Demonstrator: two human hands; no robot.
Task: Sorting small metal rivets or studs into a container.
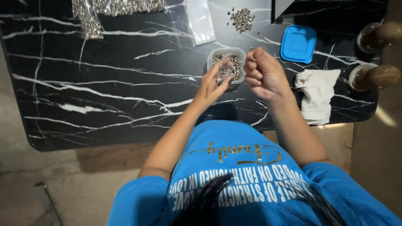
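My left hand (212,83) reaches into a small clear plastic container (213,55) filled with silver beads (235,69). Its fingertips are drawn together among the beads. Just to the right, my right hand (264,75) is curled into a loose fist above the table, with thumb and forefinger pinched at the top. Whatever it may pinch is too small to make out. Both hands hover over the near middle of a black marble-patterned table (104,83).
A blue square lid (298,44) lies right of the container, with a crumpled white cloth (318,94) below it. Loose silver beads (242,19), a clear plastic bag (200,21) and shiny silver strips (90,16) lie at the far edge. Two round jars (370,37) stand at the right.
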